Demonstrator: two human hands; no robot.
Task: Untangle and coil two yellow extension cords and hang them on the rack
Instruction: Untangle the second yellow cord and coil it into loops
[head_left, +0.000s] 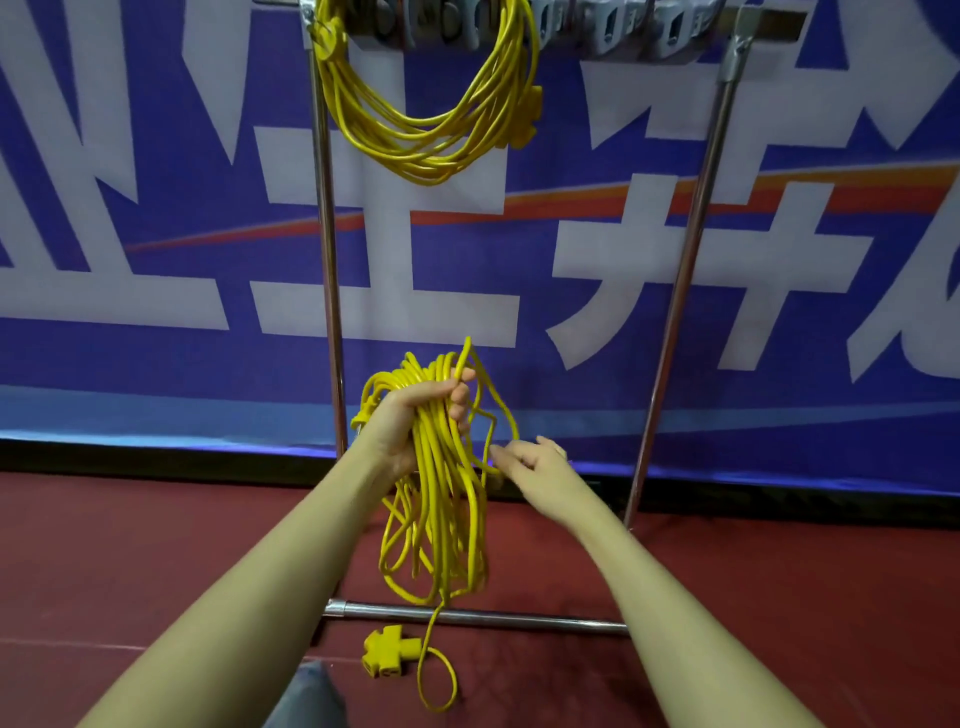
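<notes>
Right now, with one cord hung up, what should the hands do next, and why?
Probably the right hand should draw up the tail and socket end lying on the floor and add a loop to the bundle gripped by the left hand.

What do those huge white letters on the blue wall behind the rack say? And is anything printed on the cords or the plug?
Large blue banner behind the metal rack: big white Chinese characters, cropped by the frame; none reads whole, so no word can be quoted.
Hanging yellow cord coil: no print visible.
Yellow cord bundle gripped in the left hand: no print visible.
Yellow three-way socket block on the red floor: no legible marking.
</notes>
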